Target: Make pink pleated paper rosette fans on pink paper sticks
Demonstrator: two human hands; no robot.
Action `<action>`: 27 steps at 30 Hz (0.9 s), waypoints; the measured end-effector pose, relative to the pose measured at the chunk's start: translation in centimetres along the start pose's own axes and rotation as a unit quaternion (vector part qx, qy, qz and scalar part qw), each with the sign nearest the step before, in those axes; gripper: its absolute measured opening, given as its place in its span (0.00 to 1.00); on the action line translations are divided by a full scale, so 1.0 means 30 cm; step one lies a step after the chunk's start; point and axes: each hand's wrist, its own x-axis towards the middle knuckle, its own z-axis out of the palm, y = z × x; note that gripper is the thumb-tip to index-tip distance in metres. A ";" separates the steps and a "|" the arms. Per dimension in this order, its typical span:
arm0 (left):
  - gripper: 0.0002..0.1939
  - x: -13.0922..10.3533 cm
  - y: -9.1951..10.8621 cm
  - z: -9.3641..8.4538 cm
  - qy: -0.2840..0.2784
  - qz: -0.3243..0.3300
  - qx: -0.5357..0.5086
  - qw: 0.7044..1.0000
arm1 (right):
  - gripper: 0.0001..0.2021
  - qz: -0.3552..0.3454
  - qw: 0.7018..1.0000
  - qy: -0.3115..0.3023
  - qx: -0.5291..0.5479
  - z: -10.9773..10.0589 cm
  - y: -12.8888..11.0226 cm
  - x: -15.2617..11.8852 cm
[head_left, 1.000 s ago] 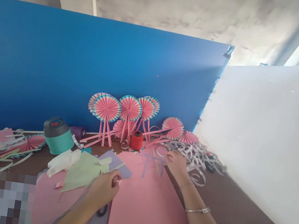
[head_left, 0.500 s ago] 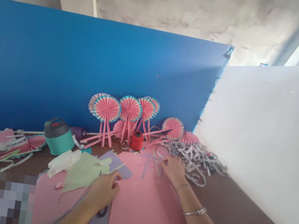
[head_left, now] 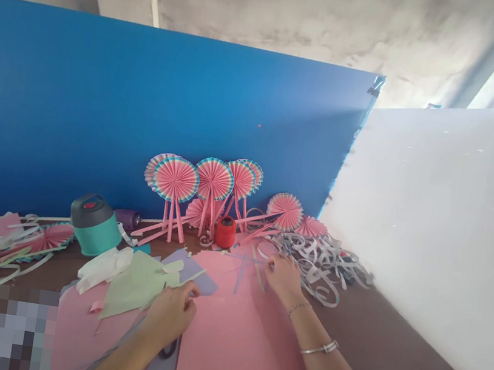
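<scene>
My left hand (head_left: 171,312) is curled above the left edge of a large pink paper sheet (head_left: 244,338), its fingertips tucked in; anything in them is hidden. A black scissors handle (head_left: 167,349) shows beneath that wrist. Farther right, my right hand (head_left: 284,276) has its fingers bent down together at the far part of the pink sheet. Thin pale paper strips (head_left: 241,275) lie just left of its fingertips, and whether it grips one is hidden. Beside my left hand lie a light green paper piece (head_left: 134,285) and a lavender paper piece (head_left: 202,275).
Pink pleated paper fans (head_left: 176,180) stand against a blue panel (head_left: 103,97). A red container (head_left: 225,232) stands before them. Left is a teal jug (head_left: 96,228) near crumpled white paper (head_left: 104,268). Curled white strips (head_left: 316,265) pile up by the white wall (head_left: 442,237).
The whole view has shifted very slightly. Both hands keep the same pose and place over the paper.
</scene>
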 end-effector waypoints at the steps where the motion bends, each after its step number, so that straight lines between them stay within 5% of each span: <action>1: 0.14 0.000 0.002 -0.002 -0.003 -0.003 0.005 1.000 | 0.09 -0.003 1.000 0.004 0.005 0.004 0.002 0.002; 6: 0.13 -0.001 0.012 -0.010 -0.008 -0.013 0.014 1.000 | 0.08 -0.108 0.992 0.015 0.069 0.022 -0.002 0.007; 12: 0.13 -0.001 0.004 0.000 0.013 0.000 0.015 1.000 | 0.16 -0.259 0.956 -0.075 0.114 0.023 -0.052 -0.023; 18: 0.12 -0.007 0.024 -0.013 0.024 0.004 0.008 1.000 | 0.18 -0.289 0.944 -0.136 0.087 0.026 -0.077 -0.041; 27: 0.11 -0.012 0.028 0.002 0.048 0.032 -0.011 0.998 | 0.09 -0.303 0.940 -0.115 0.104 0.058 -0.070 -0.029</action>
